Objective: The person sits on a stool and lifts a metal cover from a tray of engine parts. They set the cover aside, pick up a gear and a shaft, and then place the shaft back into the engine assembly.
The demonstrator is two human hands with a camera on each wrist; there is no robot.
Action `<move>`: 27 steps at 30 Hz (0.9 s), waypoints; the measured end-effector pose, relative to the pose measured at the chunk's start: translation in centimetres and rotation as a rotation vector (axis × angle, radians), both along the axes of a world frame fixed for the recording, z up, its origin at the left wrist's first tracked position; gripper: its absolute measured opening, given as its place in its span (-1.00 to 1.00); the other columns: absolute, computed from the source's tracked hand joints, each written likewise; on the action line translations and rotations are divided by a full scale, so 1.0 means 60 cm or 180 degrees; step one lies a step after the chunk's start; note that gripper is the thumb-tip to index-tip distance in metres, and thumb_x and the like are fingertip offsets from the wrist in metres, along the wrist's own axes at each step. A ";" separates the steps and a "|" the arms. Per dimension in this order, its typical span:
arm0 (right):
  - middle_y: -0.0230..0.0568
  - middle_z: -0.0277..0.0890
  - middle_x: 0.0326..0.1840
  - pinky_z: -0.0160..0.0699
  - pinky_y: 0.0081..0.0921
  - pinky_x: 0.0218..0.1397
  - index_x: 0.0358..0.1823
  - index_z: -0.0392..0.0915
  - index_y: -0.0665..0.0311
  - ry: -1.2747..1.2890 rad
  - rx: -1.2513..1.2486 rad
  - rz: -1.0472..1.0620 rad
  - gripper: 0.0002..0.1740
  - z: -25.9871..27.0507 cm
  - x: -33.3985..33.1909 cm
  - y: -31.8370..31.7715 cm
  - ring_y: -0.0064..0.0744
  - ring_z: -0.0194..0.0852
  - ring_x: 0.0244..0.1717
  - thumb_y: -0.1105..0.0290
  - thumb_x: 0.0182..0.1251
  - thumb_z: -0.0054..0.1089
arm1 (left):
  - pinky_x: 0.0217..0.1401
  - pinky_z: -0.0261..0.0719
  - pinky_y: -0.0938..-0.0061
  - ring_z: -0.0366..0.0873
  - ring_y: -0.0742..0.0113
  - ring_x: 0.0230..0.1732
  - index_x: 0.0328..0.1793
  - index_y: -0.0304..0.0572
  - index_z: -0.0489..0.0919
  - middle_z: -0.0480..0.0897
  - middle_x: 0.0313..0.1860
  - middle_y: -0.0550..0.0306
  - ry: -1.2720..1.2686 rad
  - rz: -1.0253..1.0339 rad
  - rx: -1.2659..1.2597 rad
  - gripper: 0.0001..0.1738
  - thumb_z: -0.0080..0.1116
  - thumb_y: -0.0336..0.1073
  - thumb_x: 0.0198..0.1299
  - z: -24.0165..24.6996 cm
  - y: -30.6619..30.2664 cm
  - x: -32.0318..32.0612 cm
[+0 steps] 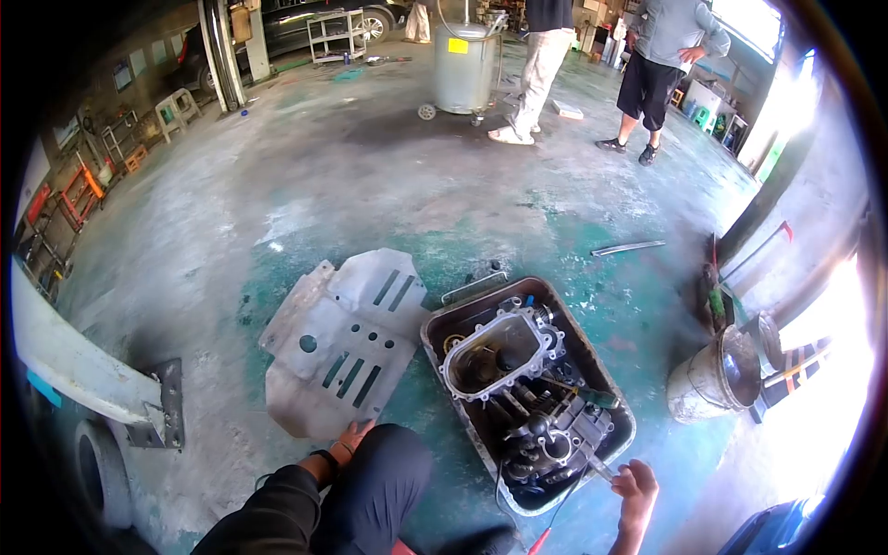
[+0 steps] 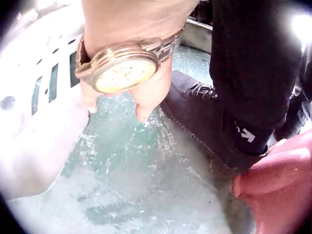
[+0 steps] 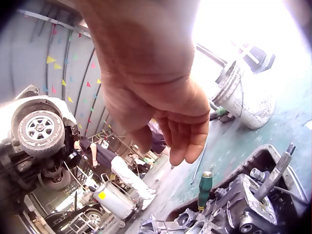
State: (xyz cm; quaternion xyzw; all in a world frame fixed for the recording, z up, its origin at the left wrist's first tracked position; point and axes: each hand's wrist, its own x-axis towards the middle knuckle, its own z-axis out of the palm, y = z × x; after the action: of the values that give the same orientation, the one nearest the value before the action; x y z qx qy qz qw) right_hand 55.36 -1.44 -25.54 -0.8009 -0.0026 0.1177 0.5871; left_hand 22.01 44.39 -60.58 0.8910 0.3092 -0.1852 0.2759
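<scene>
In the head view my left hand (image 1: 353, 435) is at the lower edge of a flat grey metal plate (image 1: 370, 324) with slots and round holes. Seen from the left wrist, that hand (image 2: 152, 92) hangs beyond a watch (image 2: 126, 74), fingers loose, beside the plate (image 2: 44, 131); contact is unclear. My right hand (image 1: 636, 490) hovers off the tray's lower right corner, near a metal shaft (image 1: 599, 467). Its fingers (image 3: 180, 139) are loosely bent and hold nothing. The dark tray (image 1: 615, 398) carries an open metal housing (image 1: 450, 379) and a gear assembly (image 1: 583, 427).
A green-handled tool (image 3: 205, 187) lies across the tray parts. Stained buckets (image 1: 708, 388) stand to the right, and a metal strip (image 1: 629, 248) lies beyond the tray. A post base (image 1: 166, 407) and a tyre (image 1: 102, 472) are at left. Two people stand near a wheeled tank (image 1: 461, 79).
</scene>
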 end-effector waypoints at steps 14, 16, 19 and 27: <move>-0.20 0.56 -0.18 0.49 -0.62 -0.23 0.11 0.40 0.49 0.0215 -0.0221 0.0201 -0.53 -0.008 0.000 0.030 -0.54 0.50 -0.29 0.29 0.31 0.18 | 0.16 0.48 0.18 0.52 -0.11 0.14 -0.02 -0.45 0.58 0.57 0.05 -0.31 0.0716 -0.0319 0.0111 -0.35 0.17 0.11 0.09 0.098 0.165 -0.063; -0.18 0.57 -0.17 0.50 -0.60 -0.21 0.12 0.40 0.51 0.0134 -0.0146 0.0225 -0.53 0.005 0.001 0.062 -0.53 0.50 -0.29 0.28 0.32 0.16 | -0.02 0.48 0.15 0.55 -0.07 -0.04 -0.14 -0.43 0.57 0.59 -0.11 -0.30 0.0053 -0.0220 -0.0041 -0.42 0.13 0.09 0.14 0.102 0.172 0.006; -0.18 0.58 -0.15 0.52 -0.61 -0.21 0.12 0.42 0.47 0.0133 0.0066 0.0208 -0.55 0.003 0.002 0.093 -0.55 0.50 -0.29 0.27 0.34 0.13 | -0.29 0.40 0.18 0.47 0.12 -0.38 -0.36 -0.36 0.47 0.54 -0.41 -0.16 -0.0559 -0.0118 -0.0357 -0.52 0.12 0.03 0.19 0.171 0.165 0.130; -0.23 0.56 -0.17 0.53 -0.64 -0.24 0.09 0.46 0.42 0.0285 0.0203 0.0360 -0.57 -0.008 -0.008 0.128 -0.55 0.51 -0.29 0.27 0.31 0.16 | -0.41 0.38 0.27 0.45 0.26 -0.49 -0.38 -0.35 0.47 0.48 -0.58 0.00 -0.1601 -0.0385 -0.0191 -0.59 0.10 -0.06 0.21 0.286 0.140 0.359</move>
State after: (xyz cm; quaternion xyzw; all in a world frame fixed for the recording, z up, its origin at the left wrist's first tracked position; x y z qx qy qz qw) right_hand 54.86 6.26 -26.02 -0.7743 -0.0253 0.1862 0.6042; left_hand 43.56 52.80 -43.40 0.9173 0.1714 0.0168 0.3589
